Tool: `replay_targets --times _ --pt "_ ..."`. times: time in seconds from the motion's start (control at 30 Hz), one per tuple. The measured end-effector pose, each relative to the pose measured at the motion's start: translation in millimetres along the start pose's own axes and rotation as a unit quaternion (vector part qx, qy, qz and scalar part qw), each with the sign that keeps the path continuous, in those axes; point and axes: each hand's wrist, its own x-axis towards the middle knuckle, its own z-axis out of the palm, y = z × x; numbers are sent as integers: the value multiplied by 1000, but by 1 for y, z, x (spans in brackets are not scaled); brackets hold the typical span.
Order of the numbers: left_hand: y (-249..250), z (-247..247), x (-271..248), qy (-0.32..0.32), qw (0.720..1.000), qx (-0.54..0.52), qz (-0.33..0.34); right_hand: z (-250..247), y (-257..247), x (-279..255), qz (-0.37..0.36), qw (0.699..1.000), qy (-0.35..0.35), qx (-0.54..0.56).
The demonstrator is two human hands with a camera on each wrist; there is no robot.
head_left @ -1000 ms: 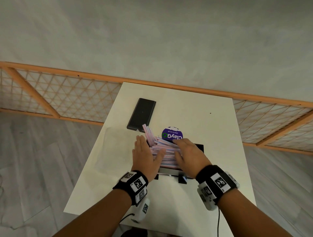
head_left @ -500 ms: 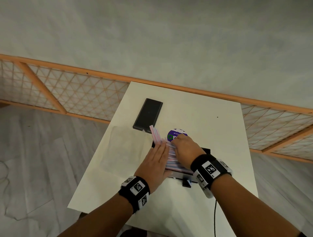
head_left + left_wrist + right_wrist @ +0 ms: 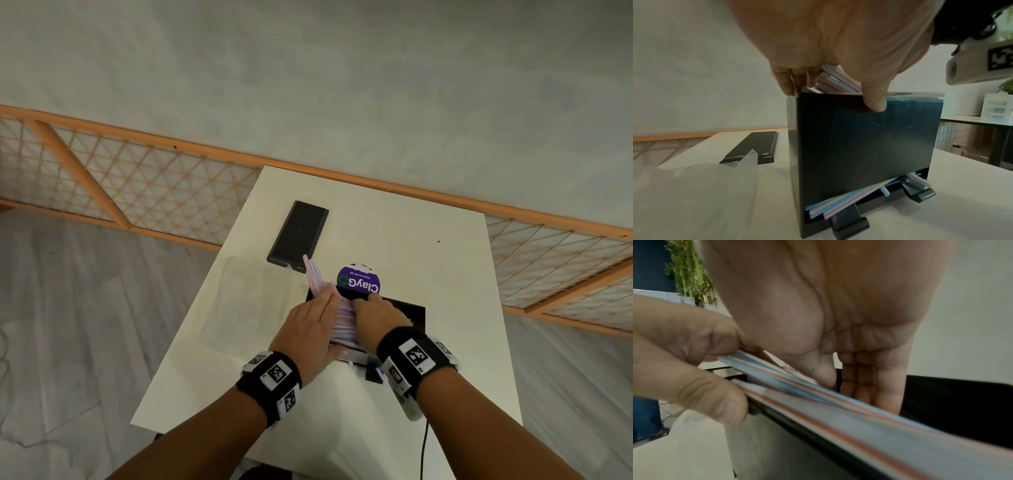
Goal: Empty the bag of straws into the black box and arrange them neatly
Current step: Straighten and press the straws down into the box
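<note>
The left hand (image 3: 310, 329) lies with fingers straight and pressed together along the 9 o'clock side of the straw stack; in the left wrist view its thumb (image 3: 875, 100) hooks over the outer wall of the tall black rectangular box (image 3: 859, 146). The right hand (image 3: 378, 317) has its fingers bent down against the 3 o'clock side of the stack, and the right wrist view shows the fingertips (image 3: 888, 395) reaching into the box beside the straws. Whether it pinches any straws cannot be determined.

The bundle of thin pink, blue and white striped straws (image 3: 342, 323) sits in the open top of the box, between the two hands. A few straws (image 3: 313, 274) project at 11 o'clock past the left fingertips. Some straws (image 3: 849, 199) show through the dispensing slot at the base.

Change: compared with one second ago, the hands have closed inward from a wide spread, and the fanned stack is now compressed into a narrower, more parallel bundle. Judgement: emptying is complete and arranging is well advanced; the projecting straws remain to be aligned.

The clear, flattened plastic bag (image 3: 246, 301) lies on the white desk (image 3: 428, 267) at 9 o'clock from the box. A flat black rectangular lid (image 3: 298, 236) lies at 11 o'clock, and a round purple labelled container (image 3: 359, 282) stands at 12 o'clock, just behind the box.
</note>
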Motion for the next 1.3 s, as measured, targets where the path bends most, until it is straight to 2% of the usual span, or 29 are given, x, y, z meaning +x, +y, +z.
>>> replay_targets --times 0.2,0.37,0.5,0.53,0.57,0.6,0.63,0.83,0.93,1.07,1.3 --pt "1 13 -3 49 994 90 37 -1 5 -3 -47 997 -18 -51" --pt "-1 19 -3 73 989 107 67 -4 7 9 -87 993 -56 -52" --pt "-4 22 -2 66 987 126 73 -6 -2 13 -45 993 -104 35" --pt "-5 23 -2 62 986 132 75 -8 -3 14 -59 991 -107 53" --pt "-6 24 -2 58 986 135 75 -10 -5 18 -36 987 -113 110" --pt "-6 25 -2 53 987 133 73 -15 -9 22 -16 980 -100 173" --pt "-7 25 -1 49 988 127 69 -17 -8 29 -17 978 -86 191" --pt "-10 33 -1 27 994 92 59 -35 -24 43 -21 970 -177 167" --pt "-11 34 -2 4 994 90 56 -38 -29 48 -30 967 -199 153" --pt "-11 32 -2 -19 994 85 66 -35 -32 51 -50 953 -222 198" --pt "-9 28 -6 -12 995 66 78 -39 -41 42 -53 976 -163 135"
